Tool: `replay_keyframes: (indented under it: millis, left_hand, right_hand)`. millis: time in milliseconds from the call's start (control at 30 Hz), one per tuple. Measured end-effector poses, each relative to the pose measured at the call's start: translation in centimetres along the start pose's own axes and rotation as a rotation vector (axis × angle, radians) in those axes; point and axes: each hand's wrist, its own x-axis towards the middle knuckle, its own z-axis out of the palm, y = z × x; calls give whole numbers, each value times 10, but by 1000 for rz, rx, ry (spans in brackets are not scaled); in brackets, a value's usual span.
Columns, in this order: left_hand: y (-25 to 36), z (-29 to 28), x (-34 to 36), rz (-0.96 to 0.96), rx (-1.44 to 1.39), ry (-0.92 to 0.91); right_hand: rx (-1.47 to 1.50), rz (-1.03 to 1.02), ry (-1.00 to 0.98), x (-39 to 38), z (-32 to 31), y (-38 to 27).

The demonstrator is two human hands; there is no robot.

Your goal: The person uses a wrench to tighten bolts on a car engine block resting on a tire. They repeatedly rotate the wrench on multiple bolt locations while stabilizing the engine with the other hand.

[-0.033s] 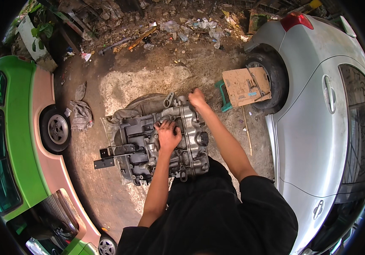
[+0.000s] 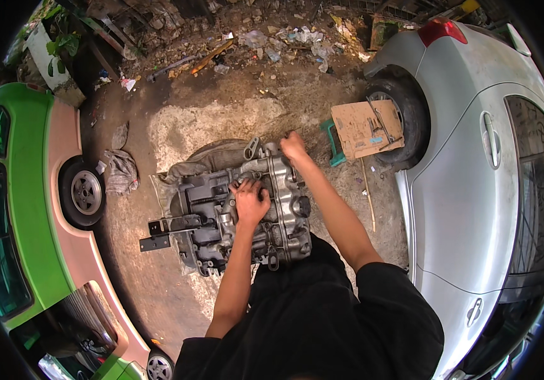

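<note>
A greasy metal car engine lies on the ground in front of my legs, with a silver cover along its right side. My left hand rests on the middle of it, fingers curled down over a part of the engine. At the far right corner, by the end of the silver cover, is my right hand. Its fingers are closed; whatever they hold, if anything, is hidden. A metal lifting bracket stands up at the far edge, left of that hand. Two flat black brackets jut out on the left.
Grey sacking and part of a tire show around the engine. To the right, cardboard with hand tools covers a green stool beside a silver car. A green and pink vehicle stands left. Litter lies along the far side.
</note>
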Motion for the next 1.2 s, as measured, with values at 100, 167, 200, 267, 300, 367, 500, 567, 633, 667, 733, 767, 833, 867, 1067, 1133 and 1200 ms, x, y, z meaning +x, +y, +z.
replay_keyframes:
  millis: [100, 167, 200, 267, 300, 367, 500, 567, 633, 667, 733, 767, 833, 867, 1067, 1133, 1200]
  left_hand:
    - [-1, 0, 1, 0, -14, -13]
    - [-1, 0, 1, -4, 4, -9]
    - [-1, 0, 1, 6, -2, -1]
    - [-1, 0, 1, 14, 9, 9]
    - [-1, 0, 1, 20, 4, 14]
    - [-1, 1, 0, 22, 17, 18]
    - [0, 0, 1, 32, -6, 45]
    - [1, -1, 0, 20, -5, 28]
    - [2, -1, 1, 34, -8, 38]
    - [2, -1, 1, 37, 2, 42]
    - [2, -1, 1, 39, -23, 45]
    - [1, -1, 2, 30, -22, 40]
    - [1, 0, 2, 44, -32, 61]
    - [1, 0, 2, 46, -33, 67]
    - [0, 2, 0, 61, -9, 82]
    - [-1, 2, -1, 57, -6, 58]
    - [-2, 2, -1, 42, 0, 29]
  right_hand:
    - [166, 74, 28, -9, 5, -3]
    - [330, 79, 58, -22, 7, -4]
    - [343, 116, 30, -25, 4, -5]
    - [447, -20, 3, -38, -9, -2]
    - [502, -73, -9, -49, -12, 0]
    - [362, -341, 29, -82, -11, 10]
    - [302, -712, -153, -150, -33, 57]
    - [251, -901, -196, -151, -46, 75]
    - [266, -1111, -229, -144, -49, 90]
    - [239, -1069, -271, -141, -49, 96]
    - [185, -1084, -289, -134, -50, 105]
    - [159, -1094, -297, -130, -52, 107]
    - [328, -949, -209, -125, -54, 108]
    - [459, -908, -166, -123, -55, 106]
    - [960, -411, -15, -73, -61, 61]
    - [1028, -240, -127, -53, -60, 47]
    - [1035, -192, -262, -37, -59, 38]
